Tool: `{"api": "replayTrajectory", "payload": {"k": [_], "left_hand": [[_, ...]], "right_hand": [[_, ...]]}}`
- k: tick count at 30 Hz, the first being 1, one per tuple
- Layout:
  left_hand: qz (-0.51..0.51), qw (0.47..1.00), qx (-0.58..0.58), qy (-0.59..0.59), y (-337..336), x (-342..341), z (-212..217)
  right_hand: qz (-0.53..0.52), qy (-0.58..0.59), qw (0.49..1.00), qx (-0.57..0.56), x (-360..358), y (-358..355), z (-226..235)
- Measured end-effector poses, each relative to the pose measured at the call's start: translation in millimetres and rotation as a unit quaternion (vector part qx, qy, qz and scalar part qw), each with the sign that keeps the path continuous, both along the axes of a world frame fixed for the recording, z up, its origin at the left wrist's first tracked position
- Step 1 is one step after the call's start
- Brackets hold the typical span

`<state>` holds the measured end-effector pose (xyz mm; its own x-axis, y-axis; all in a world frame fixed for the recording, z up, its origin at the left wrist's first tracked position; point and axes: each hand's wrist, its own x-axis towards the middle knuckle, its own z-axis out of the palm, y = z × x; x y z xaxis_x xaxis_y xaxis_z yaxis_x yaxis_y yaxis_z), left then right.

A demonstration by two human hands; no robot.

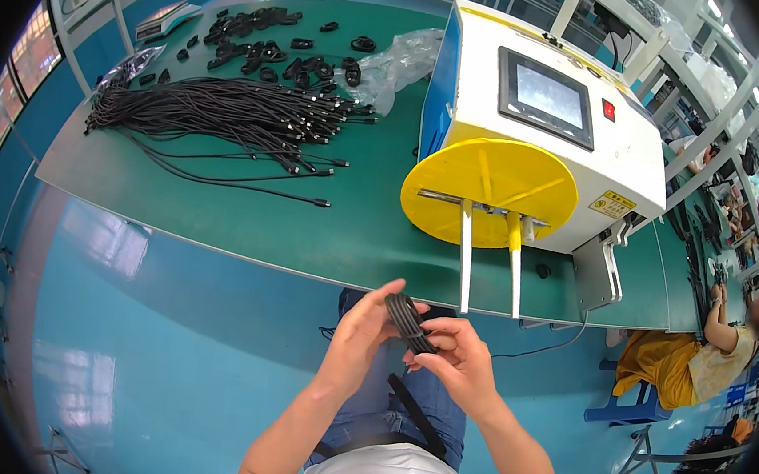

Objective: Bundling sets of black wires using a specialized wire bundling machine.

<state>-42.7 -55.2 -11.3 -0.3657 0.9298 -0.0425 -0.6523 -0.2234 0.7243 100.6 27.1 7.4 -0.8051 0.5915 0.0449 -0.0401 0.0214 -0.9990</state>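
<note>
A coiled black cable is held between my two hands, just off the near edge of the table. My left hand grips the coil from its left side, thumb and fingers around it. My right hand pinches the coil's lower right end with bent fingers. Beyond my hands stands a white and blue winding machine with a yellow disc. A white prong and a yellow-based prong stick out from the disc toward me, with nothing wound on them.
A thick bundle of straight black cables lies on the green table at left. Several coiled cables are scattered behind it, beside a clear plastic bag. At far right another person sits on a blue stool.
</note>
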Motion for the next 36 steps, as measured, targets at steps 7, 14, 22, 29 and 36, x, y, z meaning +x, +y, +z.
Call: {"api": "replayTrajectory", "payload": {"k": [7, 14, 22, 29, 36], "left_hand": [[-0.025, 0.999, 0.005, 0.031, -4, 7, -6], [-0.003, 0.998, 0.034, 0.052, -9, -4, 0], [-0.011, 0.993, 0.070, 0.092, -18, -14, -4], [0.117, 0.991, -0.001, 0.064, -13, -19, 5], [0.126, 0.990, -0.052, 0.021, -15, -40, 31]], "right_hand": [[-0.033, -0.013, 0.951, 0.306, -3, -4, 9], [0.027, 0.024, 0.911, 0.410, -10, 3, 20], [0.137, -0.003, 0.932, 0.335, -13, 10, 39], [0.065, 0.001, 0.956, 0.287, -31, 6, 29], [-0.046, 0.063, 0.997, -0.006, -60, 3, -7]]}}
